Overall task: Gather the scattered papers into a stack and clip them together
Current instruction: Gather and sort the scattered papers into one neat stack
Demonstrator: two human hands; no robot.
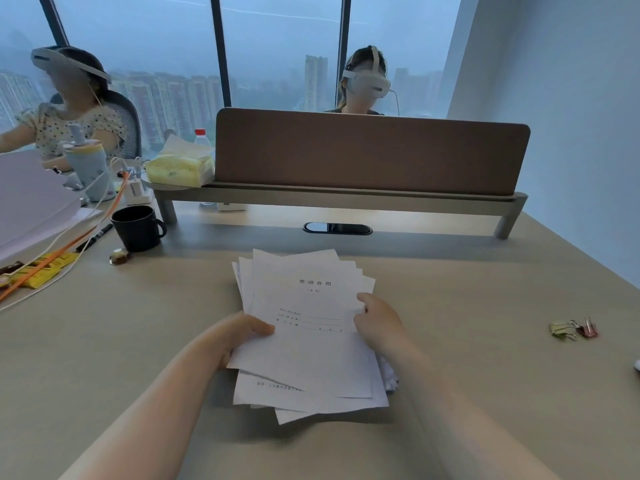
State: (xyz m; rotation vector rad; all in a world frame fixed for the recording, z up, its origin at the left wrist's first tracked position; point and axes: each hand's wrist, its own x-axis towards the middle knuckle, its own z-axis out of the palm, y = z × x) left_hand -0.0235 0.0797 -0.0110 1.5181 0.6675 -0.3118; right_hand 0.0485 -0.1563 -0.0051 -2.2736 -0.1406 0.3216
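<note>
Head view. A loose stack of papers (pixel 311 334) lies near the middle of the desk (pixel 485 393), close to the near edge. The sheets are fanned and misaligned; corners protrude at the far end and at the near end. The top sheet carries a printed title and several form lines.

The left hand (pixel 239 336) grips the left edge of the stack: the thumb lies on the top sheet, and the remaining fingers are hidden beneath the paper. The right hand (pixel 375 323) holds the right edge: its fingers are curled together against the sheet margin, thumb on top; the contact underneath cannot be seen.

Two binder clips (pixel 573 329), one yellowish and one pink, lie touching each other on the desk, well apart from the stack, to the right.

To the far left stand a black mug (pixel 136 228), a black pen (pixel 95 237) and yellow packets (pixel 45 268). A brown divider panel (pixel 370 150) stands on a shelf at the far side of the desk. A tissue pack (pixel 180 169) rests at the shelf's left end.
</note>
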